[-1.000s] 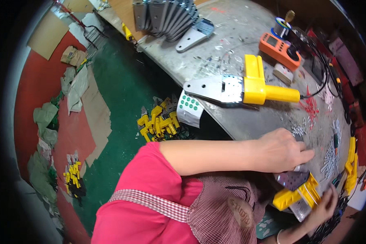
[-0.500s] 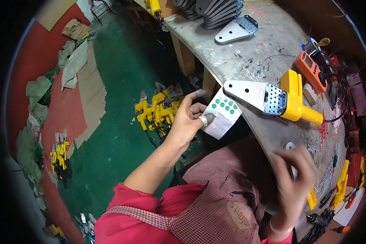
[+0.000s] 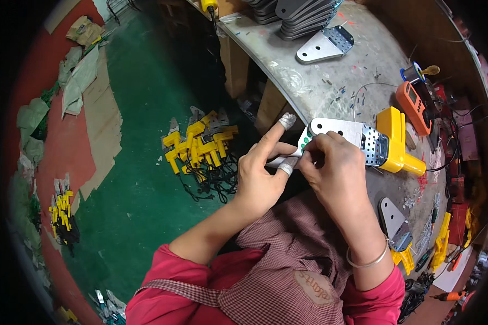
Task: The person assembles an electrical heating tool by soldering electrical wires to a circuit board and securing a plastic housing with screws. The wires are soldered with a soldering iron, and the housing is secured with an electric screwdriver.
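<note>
My left hand (image 3: 260,176) grips a white sheet of round green stickers (image 3: 304,140) between thumb and fingers, its index finger stretched out. White wrapping covers that index fingertip and the thumb. At the sheet's right side, my right hand (image 3: 336,168) is closed in a pinch by the green dots; whether a sticker has come loose is hidden. Just beyond, a yellow-handled tool with a flat, tapered metal plate (image 3: 322,125) lies at the bench edge. Its perforated metal sleeve (image 3: 375,145) joins the plate to the yellow housing (image 3: 393,135).
Grey plates (image 3: 309,19) are stacked at the far end of the bench (image 3: 287,70), near a single plate (image 3: 322,46). An orange meter (image 3: 413,103) and solder spool (image 3: 412,72) stand right. Another yellow tool (image 3: 397,227) lies near my right forearm. Yellow tools (image 3: 200,141) heap on the green floor.
My right hand has come up and left from the bench's near side to the sticker sheet. The sheet is now partly covered by it. The view has shifted slightly.
</note>
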Available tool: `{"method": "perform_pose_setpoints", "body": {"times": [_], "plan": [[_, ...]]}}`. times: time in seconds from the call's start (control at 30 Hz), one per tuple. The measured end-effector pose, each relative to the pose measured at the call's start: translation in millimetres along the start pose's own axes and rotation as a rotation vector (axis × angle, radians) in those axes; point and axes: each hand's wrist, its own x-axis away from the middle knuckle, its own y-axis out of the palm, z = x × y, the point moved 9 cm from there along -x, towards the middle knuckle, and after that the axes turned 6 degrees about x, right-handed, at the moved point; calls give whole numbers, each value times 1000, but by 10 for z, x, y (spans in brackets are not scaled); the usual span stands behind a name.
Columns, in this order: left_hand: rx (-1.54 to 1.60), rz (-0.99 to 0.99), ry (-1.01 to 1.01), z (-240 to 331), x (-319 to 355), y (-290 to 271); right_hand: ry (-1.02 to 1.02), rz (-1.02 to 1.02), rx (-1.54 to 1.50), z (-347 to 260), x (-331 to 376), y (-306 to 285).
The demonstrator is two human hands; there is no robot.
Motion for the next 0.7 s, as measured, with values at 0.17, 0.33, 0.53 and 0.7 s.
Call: {"method": "perform_pose_setpoints", "body": {"times": [0.17,0.33,0.53,0.7], "plan": [[108,16,19,-3,2,-1,14,-56,-195,73,-31,-50],[-183,-7,200,113,-3,23,-69,-34,-24,-50,-13,-33],[-30,-42,11,87,4,-4,106,-43,-241,311,-88,-198],[-265,23,225,264,-51,-119,412,117,-99,1212,1,-1074]]}}
